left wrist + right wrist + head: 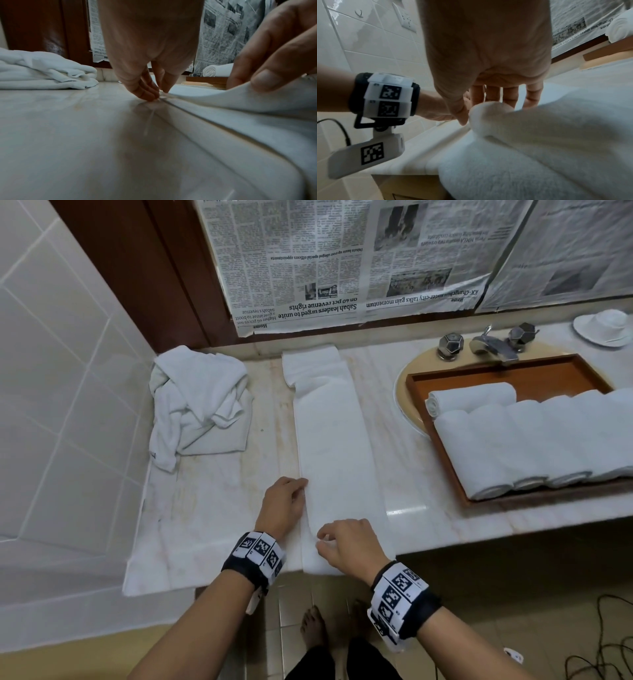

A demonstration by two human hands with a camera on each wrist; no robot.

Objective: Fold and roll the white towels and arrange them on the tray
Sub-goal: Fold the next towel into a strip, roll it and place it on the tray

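Observation:
A white towel [335, 440], folded into a long narrow strip, lies lengthwise on the marble counter [212, 508], its near end hanging over the front edge. My left hand [298, 484] pinches the strip's left edge against the counter, seen close in the left wrist view [160, 94]. My right hand [325, 539] pinches the same edge nearer to me and lifts it slightly; thumb and fingers hold a raised fold [488, 108]. Several rolled towels [534, 440] lie in the wooden tray [513, 371] on the right. A crumpled pile of towels [202, 402] sits at the back left.
The tray rests over the sink, with the faucet [489, 344] behind it. A white dish [604, 326] stands at the far right. Newspaper [325, 258] covers the wall behind. A tiled wall [68, 371] bounds the counter's left side. Cables [609, 645] lie on the floor.

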